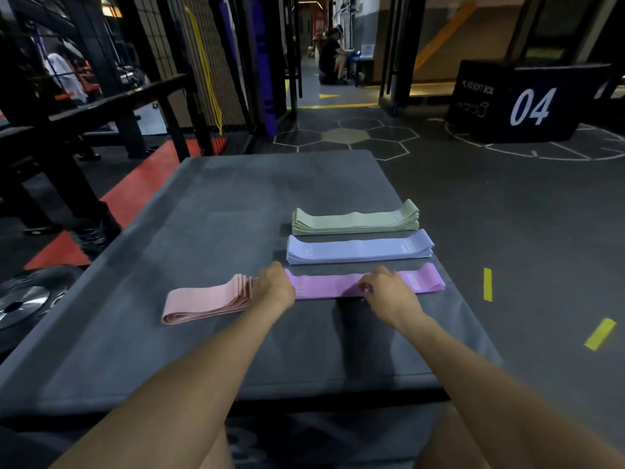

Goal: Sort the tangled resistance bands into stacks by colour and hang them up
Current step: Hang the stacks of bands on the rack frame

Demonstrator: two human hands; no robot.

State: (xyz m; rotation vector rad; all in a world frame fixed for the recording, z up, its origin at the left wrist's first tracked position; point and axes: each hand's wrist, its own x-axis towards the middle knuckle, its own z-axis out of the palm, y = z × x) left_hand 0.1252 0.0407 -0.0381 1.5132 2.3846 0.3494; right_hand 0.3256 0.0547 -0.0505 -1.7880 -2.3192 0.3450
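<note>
Mat: a grey padded rectangular mat (209, 252) is bearing four flat stacks of folded elastic resistance bands, sorted by colour
Far stack: the pale green stack of bands (355, 221) is lying farthest from the person; just nearer is lying the pale blue stack of bands (358, 250), apart from it by a narrow strip of mat
Near stacks: the purple stack of bands (338, 286) is lying nearest on the right side; the pink stack of bands (206, 302) is lying to its left, slanting, its right end meeting the purple stack under the left hand
Left hand: the left hand (275, 282) is resting knuckles-up on the place where the pink and purple stacks are meeting; its fingers are curling down over the bands, though whether they are pinching them I cannot tell
Right hand: the right hand (385, 289) is pinching the near edge of the purple stack with curled fingertips; both forearms are reaching straight out over the mat
Around: a black soft box marked 04 (527, 103) is standing on the dark gym floor far right; a long yellow band (206, 72) is hanging on the black wire rack (216, 45) far left; a metal weight plate (20, 306) is lying on the floor left of the mat
</note>
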